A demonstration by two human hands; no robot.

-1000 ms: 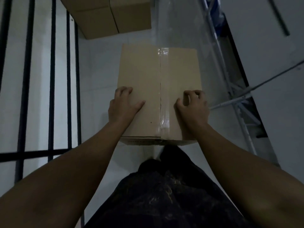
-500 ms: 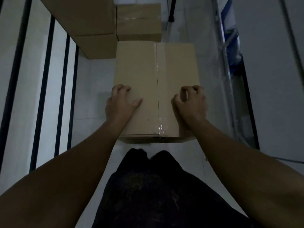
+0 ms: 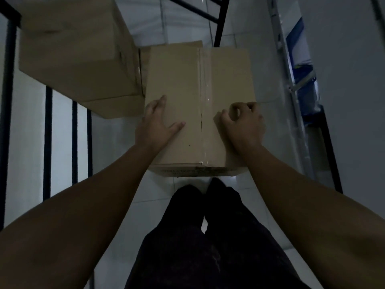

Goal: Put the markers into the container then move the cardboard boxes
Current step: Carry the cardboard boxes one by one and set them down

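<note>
I hold a taped brown cardboard box (image 3: pixel 200 84) out in front of me at about waist height, above the pale tiled floor. My left hand (image 3: pixel 156 125) grips its left side, thumb on the top face and fingers over the edge. My right hand (image 3: pixel 242 124) clamps its right side with fingers curled on top. A clear tape seam runs down the box's middle. No markers or container are in view.
A stack of cardboard boxes (image 3: pixel 75 59) stands ahead on the left, with a smaller box (image 3: pixel 143 59) behind the held one. Black railing bars (image 3: pixel 48 142) line the left side. A metal ladder (image 3: pixel 291 84) leans on the right wall. My dark trousers (image 3: pixel 208 236) fill the bottom.
I have moved forward with the box: the stacked boxes are now much closer, beside the box's left edge. My left fingers have shifted over the box's side.
</note>
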